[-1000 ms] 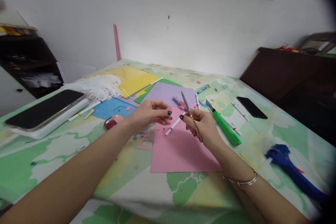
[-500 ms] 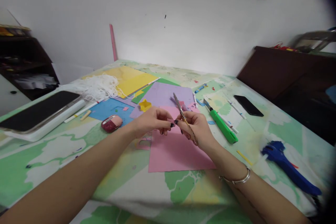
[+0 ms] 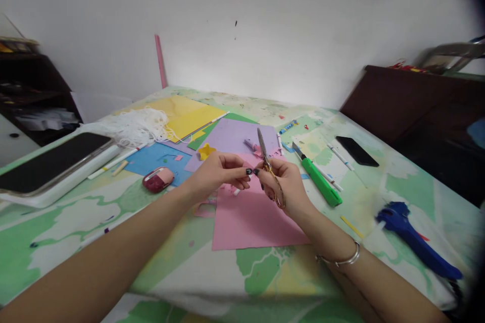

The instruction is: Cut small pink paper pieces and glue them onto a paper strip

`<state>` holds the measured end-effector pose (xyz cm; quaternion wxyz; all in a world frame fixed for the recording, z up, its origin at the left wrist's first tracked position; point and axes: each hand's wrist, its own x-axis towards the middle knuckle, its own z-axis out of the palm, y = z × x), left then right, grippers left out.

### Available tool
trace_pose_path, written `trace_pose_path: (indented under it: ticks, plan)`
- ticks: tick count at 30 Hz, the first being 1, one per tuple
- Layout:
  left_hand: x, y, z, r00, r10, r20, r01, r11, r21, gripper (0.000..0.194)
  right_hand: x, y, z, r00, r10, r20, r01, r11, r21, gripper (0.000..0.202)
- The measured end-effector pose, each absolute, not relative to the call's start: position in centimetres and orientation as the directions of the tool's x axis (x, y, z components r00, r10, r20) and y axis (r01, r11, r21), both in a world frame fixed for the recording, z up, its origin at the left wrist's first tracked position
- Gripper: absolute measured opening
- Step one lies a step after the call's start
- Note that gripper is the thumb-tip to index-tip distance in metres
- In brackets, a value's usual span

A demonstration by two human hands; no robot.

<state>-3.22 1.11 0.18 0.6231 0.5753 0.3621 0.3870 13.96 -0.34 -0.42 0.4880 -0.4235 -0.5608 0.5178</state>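
Over a pink sheet [image 3: 253, 224], my two hands meet fingertip to fingertip. My left hand [image 3: 220, 174] pinches a small pink paper piece [image 3: 248, 165], mostly hidden by the fingers. A pair of scissors [image 3: 262, 144] is held in my right hand [image 3: 290, 186], blades pointing up and away, gold-coloured handles against the palm. The right thumb and finger also come up against the pink piece; whether they grip it I cannot tell. Pink scraps [image 3: 227, 189] lie under my left hand, and a yellow star-like shape [image 3: 206, 151] rests just beyond it.
Right of my hands lie a green utility knife [image 3: 321, 180] with its blade out, a black phone [image 3: 357, 151] and a blue glue gun [image 3: 417, 237]. On the left are a maroon-and-pink case [image 3: 158, 179], a large phone [image 3: 56, 161], white string [image 3: 132, 126] and coloured sheets [image 3: 197, 116].
The scissors have tipped more upright in my right hand. My fingers have shifted slightly around the small pink piece. The whole view has slid a little.
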Motion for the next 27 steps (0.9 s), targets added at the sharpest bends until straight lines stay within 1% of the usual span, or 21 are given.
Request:
trace_pose_path:
  ticks: [8, 12, 14, 16, 18, 20, 22, 24, 27]
  plan:
    - [-3.2, 1.0, 0.1, 0.414, 0.910, -0.010, -0.059, 0.038, 0.998, 0.017, 14.0, -0.3, -0.6, -0.164, 0.981, 0.103, -0.030, 0.100, -0.995, 0.012]
    - [-3.2, 1.0, 0.0, 0.420, 0.907, 0.007, -0.072, 0.026, 0.997, 0.017, 13.9, -0.5, -0.3, -0.163, 0.980, 0.115, -0.017, 0.114, -0.993, 0.016]
    - [-3.1, 1.1, 0.0, 0.404, 0.915, 0.017, -0.091, 0.022, 0.996, 0.018, 13.8, -0.6, -0.1, -0.140, 0.982, 0.127, 0.020, 0.131, -0.991, 0.019]
    - [-3.2, 1.2, 0.0, 0.369, 0.929, 0.039, -0.128, 0.009, 0.992, 0.019, 13.9, -0.8, 0.0, -0.100, 0.981, 0.169, 0.110, 0.180, -0.978, 0.022]
    - [-3.3, 1.2, 0.3, 0.333, 0.941, 0.064, -0.172, -0.006, 0.985, 0.019, 14.0, -1.0, 0.1, -0.078, 0.962, 0.260, 0.254, 0.272, -0.928, 0.024]
    - [-3.3, 1.2, 0.5, 0.304, 0.949, 0.082, -0.215, -0.016, 0.976, 0.018, 14.0, -1.2, 0.2, -0.090, 0.924, 0.370, 0.410, 0.373, -0.832, 0.026]
    - [-3.3, 1.2, 0.7, 0.293, 0.952, 0.092, -0.251, -0.016, 0.968, 0.017, 14.0, -1.4, 0.2, -0.123, 0.889, 0.440, 0.536, 0.433, -0.725, 0.026]
    - [-3.2, 1.1, 0.7, 0.296, 0.950, 0.098, -0.290, -0.009, 0.957, 0.016, 13.8, -1.6, 0.1, -0.147, 0.874, 0.464, 0.622, 0.446, -0.643, 0.027]
    - [-3.0, 0.9, 0.5, 0.313, 0.944, 0.100, -0.347, 0.015, 0.938, 0.015, 13.6, -1.8, -0.1, -0.166, 0.870, 0.464, 0.693, 0.438, -0.573, 0.029]
